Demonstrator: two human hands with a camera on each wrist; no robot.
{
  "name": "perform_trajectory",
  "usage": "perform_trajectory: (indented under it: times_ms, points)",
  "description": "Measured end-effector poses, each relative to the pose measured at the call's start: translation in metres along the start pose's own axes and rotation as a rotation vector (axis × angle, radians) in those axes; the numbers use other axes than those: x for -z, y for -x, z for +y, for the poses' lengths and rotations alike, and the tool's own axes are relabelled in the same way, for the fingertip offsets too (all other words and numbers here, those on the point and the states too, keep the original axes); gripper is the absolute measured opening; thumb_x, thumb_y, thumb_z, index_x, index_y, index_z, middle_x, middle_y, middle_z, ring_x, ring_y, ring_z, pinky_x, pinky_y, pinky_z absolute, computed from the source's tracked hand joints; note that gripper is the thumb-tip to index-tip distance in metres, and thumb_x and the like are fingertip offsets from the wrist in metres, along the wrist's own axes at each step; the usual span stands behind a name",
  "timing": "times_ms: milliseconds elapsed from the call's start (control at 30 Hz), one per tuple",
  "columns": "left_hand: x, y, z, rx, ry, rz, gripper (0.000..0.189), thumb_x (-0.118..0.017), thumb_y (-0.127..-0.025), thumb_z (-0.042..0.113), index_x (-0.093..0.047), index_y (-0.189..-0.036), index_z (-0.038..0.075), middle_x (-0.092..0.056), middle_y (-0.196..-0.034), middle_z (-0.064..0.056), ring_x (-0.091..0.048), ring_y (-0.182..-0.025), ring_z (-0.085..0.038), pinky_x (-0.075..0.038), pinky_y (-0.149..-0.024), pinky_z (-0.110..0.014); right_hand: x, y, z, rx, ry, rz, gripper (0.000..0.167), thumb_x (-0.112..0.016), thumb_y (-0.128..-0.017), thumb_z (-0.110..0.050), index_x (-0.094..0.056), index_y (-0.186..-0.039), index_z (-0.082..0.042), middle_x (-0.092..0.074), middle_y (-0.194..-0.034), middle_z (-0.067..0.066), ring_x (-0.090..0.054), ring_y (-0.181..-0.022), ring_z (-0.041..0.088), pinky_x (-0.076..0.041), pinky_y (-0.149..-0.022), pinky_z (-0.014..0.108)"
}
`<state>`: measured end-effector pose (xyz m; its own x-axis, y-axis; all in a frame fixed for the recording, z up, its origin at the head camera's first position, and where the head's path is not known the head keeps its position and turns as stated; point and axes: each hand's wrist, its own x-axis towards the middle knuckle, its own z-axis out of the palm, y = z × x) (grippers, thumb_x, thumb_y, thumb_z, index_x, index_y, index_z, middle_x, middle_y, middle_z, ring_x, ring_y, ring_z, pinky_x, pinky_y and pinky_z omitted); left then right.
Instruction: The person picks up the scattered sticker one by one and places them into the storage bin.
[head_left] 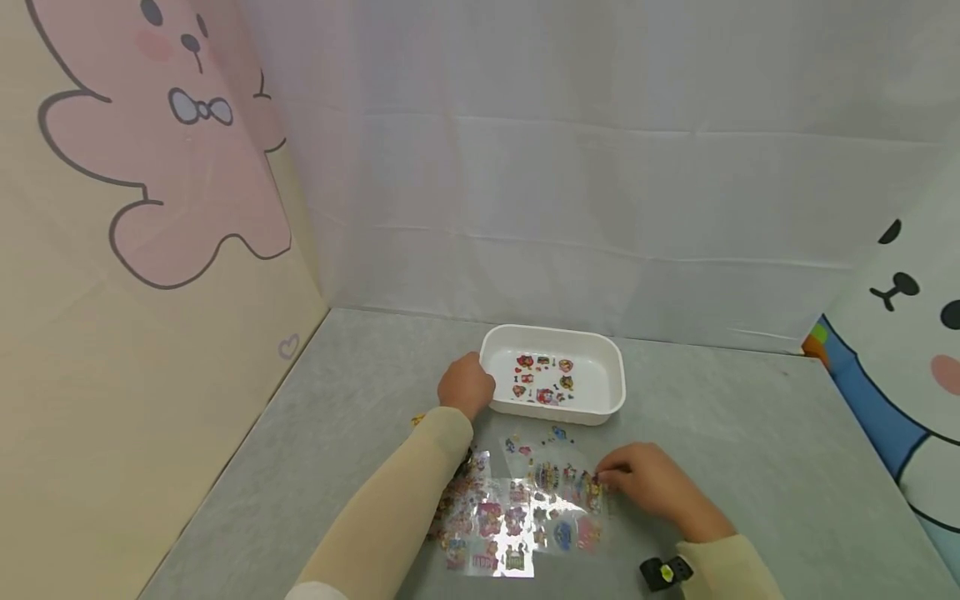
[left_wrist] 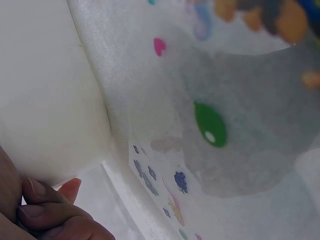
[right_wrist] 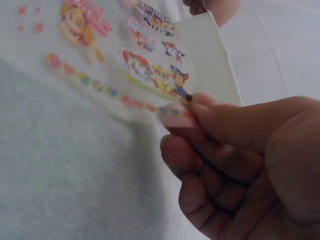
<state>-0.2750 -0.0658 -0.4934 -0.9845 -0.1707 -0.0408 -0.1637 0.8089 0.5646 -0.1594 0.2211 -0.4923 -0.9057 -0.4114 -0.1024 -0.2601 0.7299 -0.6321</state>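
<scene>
A white plastic tray (head_left: 600,379) sits on the table, with stickers on a clear sheet (head_left: 546,397) lying inside it. My left hand (head_left: 467,387) grips the tray's left rim, fingers curled at the edge in the left wrist view. Between thumb and forefinger, my right hand (head_left: 651,482) pinches the edge of a transparent sticker sheet (right_wrist: 145,60) printed with cartoon dogs and a row of small hearts. That sheet is lifted at the pinched edge in the right wrist view. More clear sticker sheets (head_left: 491,525) overlap in front of the tray, partly hidden by my left sleeve.
Beside my right sleeve there is a small black device (head_left: 664,573) with a yellow-green mark. A white sheet (head_left: 600,183) hangs behind the grey table (head_left: 750,433). Cartoon-printed panels (head_left: 195,192) stand at the left and right.
</scene>
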Motion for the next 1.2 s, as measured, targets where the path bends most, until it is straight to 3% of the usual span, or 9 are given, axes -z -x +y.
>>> perform_trajectory:
  times_ms: [100,200,467,633,867,1200]
  points:
    - [0.001,0.0,0.001,0.001,-0.002,-0.003,0.032,-0.064,-0.096,0.01,-0.068,-0.126,0.001,-0.073,-0.11,-0.014,-0.069,-0.094,-0.029,-0.056,-0.081,-0.048,0.004,0.001,0.004,-0.009,-0.06,0.008,0.008,-0.074,-0.095,-0.015,-0.081,-0.096,-0.011,-0.07,-0.083,-0.007,-0.058,-0.071,0.007,-0.049,-0.063,0.03]
    - [0.001,0.001,0.001,0.001,-0.001,-0.007,0.033,-0.064,-0.096,0.009,-0.068,-0.127,0.0,-0.073,-0.11,-0.014,-0.069,-0.094,-0.029,-0.056,-0.081,-0.048,0.009,0.002,0.006,-0.079,-0.114,0.029,0.01,-0.073,-0.096,-0.016,-0.081,-0.097,-0.01,-0.071,-0.083,-0.006,-0.058,-0.072,0.01,-0.049,-0.064,0.03]
    - [0.003,0.001,0.001,0.019,-0.01,-0.01,0.035,-0.065,-0.096,0.01,-0.067,-0.129,0.001,-0.073,-0.113,-0.014,-0.069,-0.097,-0.029,-0.056,-0.083,-0.048,0.019,0.005,0.009,-0.161,-0.194,0.152,0.017,-0.07,-0.099,-0.018,-0.08,-0.103,-0.005,-0.072,-0.084,-0.001,-0.063,-0.077,0.015,-0.051,-0.066,0.034]
    - [0.003,0.002,0.002,0.016,-0.004,-0.021,0.031,-0.065,-0.095,0.01,-0.069,-0.125,0.001,-0.073,-0.109,-0.013,-0.067,-0.09,-0.026,-0.056,-0.079,-0.046,0.025,0.002,0.014,-0.217,-0.287,0.24,0.024,-0.07,-0.1,-0.021,-0.079,-0.107,-0.001,-0.074,-0.085,0.004,-0.065,-0.08,0.016,-0.053,-0.07,0.034]
    - [0.002,0.001,0.002,0.011,0.0,-0.005,0.028,-0.066,-0.095,0.01,-0.07,-0.122,0.001,-0.073,-0.105,-0.013,-0.066,-0.087,-0.025,-0.056,-0.078,-0.046,0.035,-0.009,0.011,-0.31,-0.508,0.298,0.037,-0.069,-0.101,-0.025,-0.072,-0.118,0.008,-0.076,-0.097,0.007,-0.069,-0.084,0.013,-0.057,-0.079,0.032]
    - [0.002,0.001,0.002,0.01,0.006,-0.012,0.03,-0.066,-0.094,0.009,-0.07,-0.123,0.001,-0.073,-0.107,-0.013,-0.067,-0.09,-0.025,-0.055,-0.081,-0.046,0.048,-0.037,-0.002,-0.362,-0.758,0.354,0.046,-0.064,-0.104,-0.02,-0.058,-0.134,0.015,-0.074,-0.095,0.0,-0.07,-0.082,0.006,-0.057,-0.077,0.023]
